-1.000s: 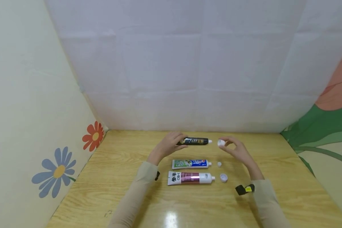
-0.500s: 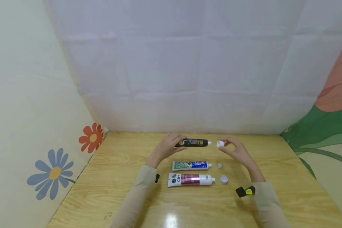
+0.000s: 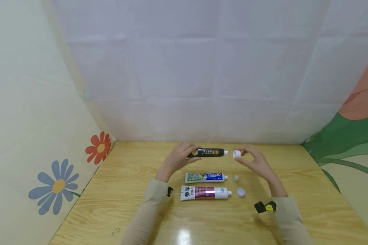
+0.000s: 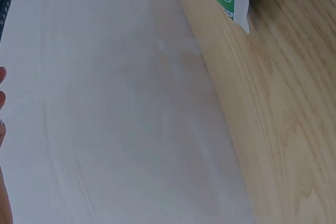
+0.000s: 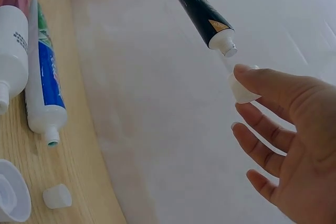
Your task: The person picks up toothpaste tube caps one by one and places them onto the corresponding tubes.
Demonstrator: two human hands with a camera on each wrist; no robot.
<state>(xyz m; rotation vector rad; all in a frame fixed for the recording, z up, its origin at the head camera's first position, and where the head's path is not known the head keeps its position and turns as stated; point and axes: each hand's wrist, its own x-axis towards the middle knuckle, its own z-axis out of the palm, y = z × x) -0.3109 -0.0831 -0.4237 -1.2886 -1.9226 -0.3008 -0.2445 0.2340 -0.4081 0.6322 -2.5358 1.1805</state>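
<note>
My left hand (image 3: 179, 157) grips a black toothpaste tube (image 3: 209, 152) by its rear end, holding it level above the table with the bare white nozzle pointing right. Between thumb and index finger, my right hand (image 3: 256, 163) pinches a white cap (image 3: 236, 154), a short gap away from that nozzle. The right wrist view shows the same cap (image 5: 244, 88) just below the tube's nozzle (image 5: 229, 50), the other fingers spread and loosely bent. Only fingertips (image 4: 2, 98) of the left hand and a sliver of the tube show in the left wrist view.
On the wooden table (image 3: 135, 211), nearer me, lie a green-and-blue toothpaste tube (image 3: 204, 177) and a white-and-purple one (image 3: 205, 193), both uncapped. A small white cap (image 3: 236, 178) and a larger one (image 3: 240, 192) sit right of their nozzles. A white cloth (image 3: 184, 85) hangs behind.
The right hand has brought the cap very slightly left, toward the black tube's nozzle, and the cap has tilted a little. The left hand's grip and the items on the table stay the same.
</note>
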